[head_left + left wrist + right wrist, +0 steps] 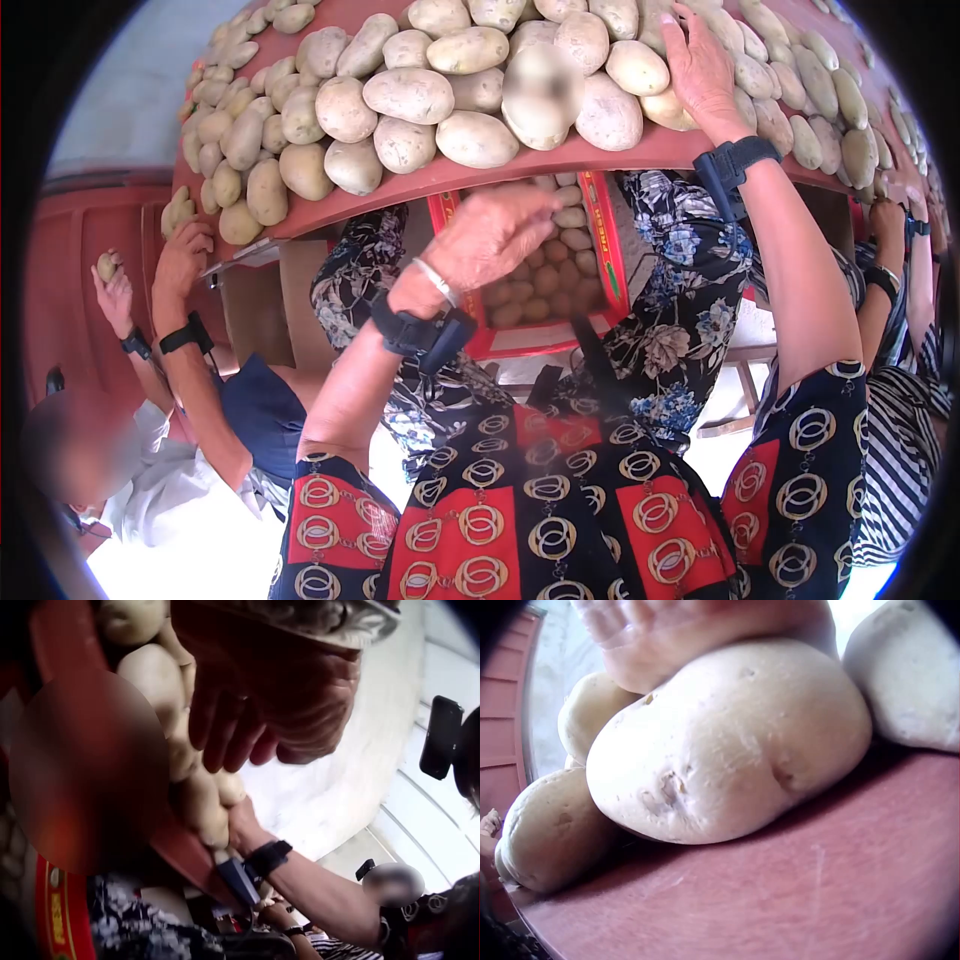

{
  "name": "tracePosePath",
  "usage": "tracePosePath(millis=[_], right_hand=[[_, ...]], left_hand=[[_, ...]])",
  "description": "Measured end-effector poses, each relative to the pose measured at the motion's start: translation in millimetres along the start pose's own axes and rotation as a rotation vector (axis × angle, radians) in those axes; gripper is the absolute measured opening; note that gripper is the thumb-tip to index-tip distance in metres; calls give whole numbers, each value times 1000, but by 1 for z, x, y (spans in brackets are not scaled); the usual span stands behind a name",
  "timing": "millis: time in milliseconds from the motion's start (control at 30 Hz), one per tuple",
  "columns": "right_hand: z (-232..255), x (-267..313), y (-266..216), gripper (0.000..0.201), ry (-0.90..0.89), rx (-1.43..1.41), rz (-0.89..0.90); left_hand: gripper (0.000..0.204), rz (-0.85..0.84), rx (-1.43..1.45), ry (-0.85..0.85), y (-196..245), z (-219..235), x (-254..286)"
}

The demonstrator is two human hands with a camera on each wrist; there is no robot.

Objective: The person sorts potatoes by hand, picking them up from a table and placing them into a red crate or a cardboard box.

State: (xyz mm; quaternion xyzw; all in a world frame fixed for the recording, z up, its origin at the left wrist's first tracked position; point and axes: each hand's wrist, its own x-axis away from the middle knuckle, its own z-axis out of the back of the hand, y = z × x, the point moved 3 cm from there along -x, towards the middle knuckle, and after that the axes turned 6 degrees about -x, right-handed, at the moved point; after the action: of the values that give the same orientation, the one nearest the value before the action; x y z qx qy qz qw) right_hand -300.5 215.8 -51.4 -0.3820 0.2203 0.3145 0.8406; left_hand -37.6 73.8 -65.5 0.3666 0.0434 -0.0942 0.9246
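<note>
Pale potatoes lie heaped along a red table. My left hand is above a red-rimmed carton at my lap. Its fingers hang loosely bent, with nothing seen in them; the left wrist view shows this hand from beneath. Among the potatoes at the table's near side rests my right hand, its fingers reaching forward over them. In the right wrist view, the heel of that hand lies right behind a large potato; its fingertips are out of frame.
Potatoes fill the carton, which stands between my knees. To the left, a person's hand is at the table edge, and a raised hand holds a small potato. Other arms reach in from the right.
</note>
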Motion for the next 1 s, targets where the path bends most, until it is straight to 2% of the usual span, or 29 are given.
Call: tracePosePath(millis=[33,67,100,167,200,233,300,333,400,433,500,533,567,633,667,800,1000], right_hand=[[0,0,0,45,-5,0,-3],[0,0,0,45,-11,-4,-7],[-2,-1,1,45,-18,-11,-11],[-2,-2,3,46,-33,-31,-19],[-1,-3,3,46,-40,-43,-22],[0,-4,4,46,-53,-54,-36],[0,-1,10,47,-94,-41,-95],[-1,0,13,47,-119,-27,-133],[2,6,6,44,-102,-75,-9],[5,4,-2,43,-88,-99,66],[7,4,-5,42,-85,-68,107],[7,3,-7,41,-97,-47,72],[8,5,-10,41,-112,-29,27],[10,5,-16,42,-134,-10,-9],[10,5,-18,42,-150,3,-54],[9,6,-21,45,-163,-1,-50],[10,5,-21,45,-176,4,-85]], left_hand=[[27,143,95,-191,-25,-22,10],[29,161,60,-302,-63,-50,23],[29,265,-16,-330,-87,-64,27],[33,549,-178,-229,-141,-94,43],[35,673,-302,-167,-149,-94,43],[38,737,-316,-271,-158,-97,42],[38,817,-294,-273,-174,-103,39],[38,813,-281,-279,-176,-110,38],[40,824,-247,-148,-189,-123,35],[38,880,-202,-122,-222,-151,41],[33,548,-545,202,-267,-201,62],[33,726,-418,-11,-272,-198,58],[33,821,-352,-171,-273,-196,56],[34,908,-303,-356,-276,-195,53],[34,920,-300,-389,-279,-196,54],[35,937,-289,-483,-285,-204,59],[37,917,-224,-559,-273,-208,58]])
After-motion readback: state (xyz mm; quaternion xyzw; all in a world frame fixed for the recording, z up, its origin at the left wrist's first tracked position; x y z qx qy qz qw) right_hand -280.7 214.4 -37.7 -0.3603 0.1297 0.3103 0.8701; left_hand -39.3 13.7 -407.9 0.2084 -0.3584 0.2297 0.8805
